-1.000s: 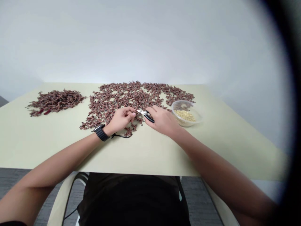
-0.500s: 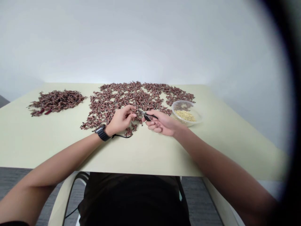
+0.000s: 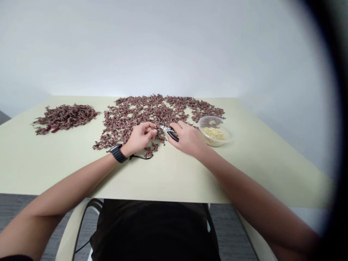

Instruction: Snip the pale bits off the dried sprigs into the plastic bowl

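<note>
My left hand [image 3: 140, 137], with a dark watch on its wrist, is pinched closed in front of the brown pieces; whatever lies between its fingertips is too small to name. My right hand [image 3: 188, 138] is wrapped round the black-handled pliers [image 3: 173, 136], palm down. The metal jaws point left and nearly touch my left fingertips. Many small reddish-brown dried pieces [image 3: 141, 113] are spread over the table behind and beneath both hands. Just right of my right hand stands a clear round bowl [image 3: 230, 137] with yellow bits [image 3: 214, 133] inside.
A denser heap of brown dried pieces [image 3: 69, 115] lies at the left of the pale yellow table [image 3: 163, 177], with two dark red items at its front. A black cord [image 3: 141, 157] rests by my left wrist. A pale wall rises behind the table.
My right hand has turned from showing its curled fingers to back-up, and the pliers have rotated with it. My left hand has barely moved.
</note>
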Demonstrator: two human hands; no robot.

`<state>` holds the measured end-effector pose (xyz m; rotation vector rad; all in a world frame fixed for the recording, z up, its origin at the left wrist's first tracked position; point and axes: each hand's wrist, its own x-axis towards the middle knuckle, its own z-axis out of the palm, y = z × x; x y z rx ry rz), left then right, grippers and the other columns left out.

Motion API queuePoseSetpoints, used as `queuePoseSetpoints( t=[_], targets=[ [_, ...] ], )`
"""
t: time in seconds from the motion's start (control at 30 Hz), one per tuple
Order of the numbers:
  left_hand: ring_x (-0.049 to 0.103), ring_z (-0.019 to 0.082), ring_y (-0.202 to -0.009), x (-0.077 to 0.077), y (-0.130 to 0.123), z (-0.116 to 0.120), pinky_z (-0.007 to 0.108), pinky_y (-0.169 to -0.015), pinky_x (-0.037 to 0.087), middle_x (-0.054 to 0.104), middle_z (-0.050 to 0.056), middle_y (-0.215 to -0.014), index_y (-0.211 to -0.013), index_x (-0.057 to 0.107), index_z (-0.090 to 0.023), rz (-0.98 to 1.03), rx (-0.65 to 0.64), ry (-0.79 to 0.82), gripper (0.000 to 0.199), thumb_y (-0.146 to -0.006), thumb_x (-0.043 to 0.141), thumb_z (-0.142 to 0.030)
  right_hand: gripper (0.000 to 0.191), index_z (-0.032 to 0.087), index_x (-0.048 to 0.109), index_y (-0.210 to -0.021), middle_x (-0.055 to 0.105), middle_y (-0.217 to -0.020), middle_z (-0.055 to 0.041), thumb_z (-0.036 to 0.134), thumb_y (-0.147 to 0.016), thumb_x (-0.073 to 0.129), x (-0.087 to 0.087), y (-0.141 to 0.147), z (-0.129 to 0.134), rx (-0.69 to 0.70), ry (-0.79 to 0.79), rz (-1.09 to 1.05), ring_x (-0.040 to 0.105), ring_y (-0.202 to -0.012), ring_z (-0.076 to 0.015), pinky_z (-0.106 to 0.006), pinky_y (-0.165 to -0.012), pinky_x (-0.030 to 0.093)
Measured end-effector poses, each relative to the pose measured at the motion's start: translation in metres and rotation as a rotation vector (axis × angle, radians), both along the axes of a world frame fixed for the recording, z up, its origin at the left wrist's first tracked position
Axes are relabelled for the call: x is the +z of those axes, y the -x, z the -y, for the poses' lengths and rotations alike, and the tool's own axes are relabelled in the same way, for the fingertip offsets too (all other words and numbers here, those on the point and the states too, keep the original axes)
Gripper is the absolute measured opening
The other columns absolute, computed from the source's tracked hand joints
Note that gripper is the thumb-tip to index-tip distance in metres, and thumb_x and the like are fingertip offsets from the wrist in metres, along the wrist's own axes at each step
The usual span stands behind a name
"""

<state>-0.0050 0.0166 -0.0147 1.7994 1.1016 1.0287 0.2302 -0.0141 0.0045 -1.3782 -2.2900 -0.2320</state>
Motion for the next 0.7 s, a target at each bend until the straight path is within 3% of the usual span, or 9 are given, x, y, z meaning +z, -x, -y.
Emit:
queuePoseSetpoints(
  t=[0.7],
  targets=[
    [0.05, 0.009, -0.048, 0.0064, -0.0022, 0.004, 0.021, -0.048, 0.039, 0.067, 0.002, -0.065, -0.109, 0.064, -0.014, 0.017, -0.012, 0.044, 0.036, -0.092, 0.066, -0.045, 0.034, 0.02, 0.06, -0.124, 0.065, -0.105, -0.0104, 0.043, -0.102, 0.048, 0.0, -0.0011, 0.0002, 0.015, -0.028, 0.048, 0.062, -0.093, -0.0252, -0.033, -0.067, 0.036]
  ],
)
